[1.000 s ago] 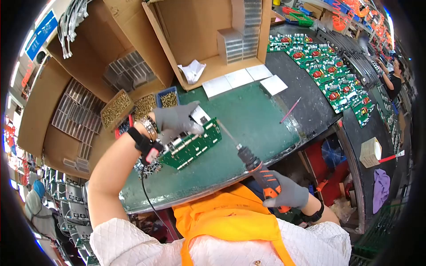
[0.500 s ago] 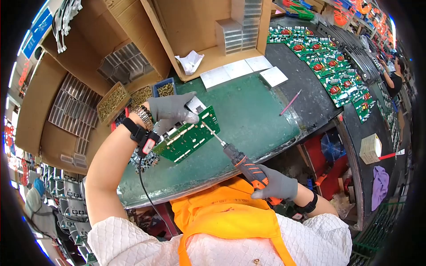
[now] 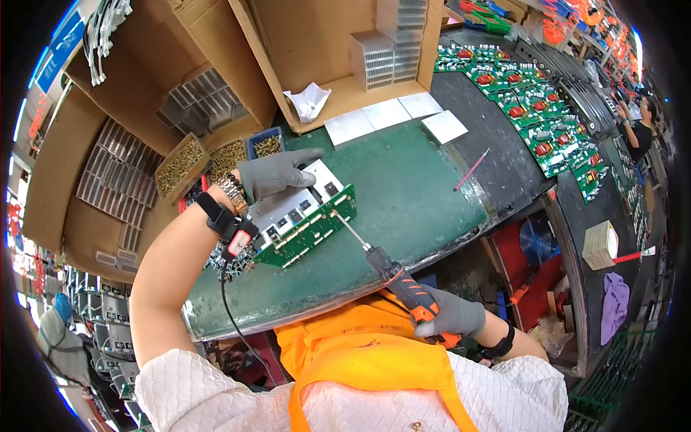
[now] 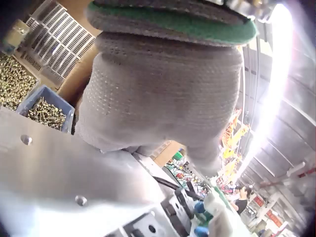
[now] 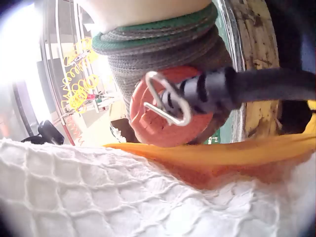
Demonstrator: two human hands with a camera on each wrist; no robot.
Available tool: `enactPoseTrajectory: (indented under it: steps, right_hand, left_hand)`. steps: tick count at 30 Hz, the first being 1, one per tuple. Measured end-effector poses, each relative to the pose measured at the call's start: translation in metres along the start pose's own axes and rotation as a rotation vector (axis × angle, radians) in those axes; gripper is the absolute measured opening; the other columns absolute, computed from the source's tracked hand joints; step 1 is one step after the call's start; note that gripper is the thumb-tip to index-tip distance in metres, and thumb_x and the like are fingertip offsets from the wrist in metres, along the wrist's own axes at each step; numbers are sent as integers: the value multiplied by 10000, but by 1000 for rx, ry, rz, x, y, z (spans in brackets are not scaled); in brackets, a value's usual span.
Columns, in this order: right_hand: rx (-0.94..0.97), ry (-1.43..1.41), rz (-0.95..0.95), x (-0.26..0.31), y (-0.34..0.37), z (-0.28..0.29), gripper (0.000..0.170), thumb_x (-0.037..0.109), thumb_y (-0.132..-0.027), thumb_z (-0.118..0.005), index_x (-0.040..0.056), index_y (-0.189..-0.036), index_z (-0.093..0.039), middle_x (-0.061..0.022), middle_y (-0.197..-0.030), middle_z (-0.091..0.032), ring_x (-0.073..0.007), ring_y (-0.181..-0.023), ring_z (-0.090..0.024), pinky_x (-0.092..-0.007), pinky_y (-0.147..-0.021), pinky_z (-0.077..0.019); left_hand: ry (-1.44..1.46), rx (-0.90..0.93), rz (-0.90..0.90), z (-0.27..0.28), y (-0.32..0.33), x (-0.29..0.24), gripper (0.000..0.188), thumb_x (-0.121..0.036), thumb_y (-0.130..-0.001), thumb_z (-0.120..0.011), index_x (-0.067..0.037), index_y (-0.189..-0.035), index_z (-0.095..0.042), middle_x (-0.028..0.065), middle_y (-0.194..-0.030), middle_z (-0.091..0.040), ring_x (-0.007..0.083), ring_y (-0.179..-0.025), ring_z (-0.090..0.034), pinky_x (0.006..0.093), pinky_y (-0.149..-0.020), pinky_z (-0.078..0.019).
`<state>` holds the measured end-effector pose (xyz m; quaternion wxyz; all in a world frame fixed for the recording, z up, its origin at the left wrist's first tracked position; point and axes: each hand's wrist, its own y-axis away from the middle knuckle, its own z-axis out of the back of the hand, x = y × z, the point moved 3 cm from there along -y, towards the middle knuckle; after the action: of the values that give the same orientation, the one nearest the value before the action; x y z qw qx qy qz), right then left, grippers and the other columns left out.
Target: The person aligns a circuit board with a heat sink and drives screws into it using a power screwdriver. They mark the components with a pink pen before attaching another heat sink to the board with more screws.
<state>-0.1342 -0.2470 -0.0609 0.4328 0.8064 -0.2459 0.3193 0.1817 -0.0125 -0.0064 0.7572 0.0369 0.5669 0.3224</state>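
In the head view, the gloved left hand grips the metal plate of a green circuit board, which stands tilted on the bench with black components along the plate. The left wrist view has the same hand over the silver plate; its fingertips are partly hidden. An orange-and-black power screwdriver is held in the gloved right hand. Its long bit points at the board's face near the upper right edge. From the right wrist, the tool's round orange end and cord show.
Screw bins and a blue bin lie behind the left hand. Cardboard boxes hold finned metal parts. Silver blocks, a pink pen-like stick and green boards lie farther right.
The board first rose and turned its face upward, then tipped back so the metal plate shows more. The right hand brought the screwdriver bit leftward to the board.
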Motion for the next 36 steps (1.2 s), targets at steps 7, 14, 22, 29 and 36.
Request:
enactPoseTrajectory:
  steps: [7, 14, 22, 29, 36]
  right_hand:
    - [34, -8, 15, -10, 2, -2, 788, 87, -742, -776, 64, -1409, -358, -12, -926, -537, -83, -776, -548, -257, -668, -487]
    - [-35, -19, 50, -13, 5, -15, 771, 119, -746, -810, 44, -1392, -396, 0, -1066, -539, -78, -933, -517, -245, -821, -462]
    - [-34, -24, 21, -15, 6, -17, 777, 133, -758, -817, 41, -1398, -386, -19, -1105, -542, -87, -967, -524, -260, -854, -463]
    - [-19, -69, 28, -20, 2, -17, 725, 125, -757, -804, 38, -1359, -409, -20, -997, -573, -93, -878, -551, -256, -787, -471]
    - [51, -170, 51, -22, -2, -19, 673, 68, -749, -777, 40, -1324, -427, -26, -898, -603, -93, -790, -582, -256, -720, -482]
  left_hand:
    - [-222, 27, -43, -9, -4, -18, 587, -159, -870, -574, -67, -1426, -410, 103, -1242, -560, 177, -1111, -521, 303, -994, -409]
    - [-219, 2, -57, -11, -9, -10, 459, -119, -865, -548, -96, -1317, -473, 104, -1130, -595, 181, -1045, -561, 321, -929, -447]
    - [-261, -10, -39, -13, -9, -15, 451, -102, -863, -560, -96, -1305, -474, 92, -1077, -586, 179, -998, -558, 317, -899, -449]
    - [-206, -3, -53, -15, -6, -19, 447, -92, -859, -563, -93, -1298, -481, 78, -1103, -569, 164, -1002, -536, 304, -900, -441]
    - [-170, 11, -56, -16, -5, -19, 466, -105, -863, -574, -85, -1318, -478, 67, -1146, -567, 145, -1043, -520, 296, -935, -429]
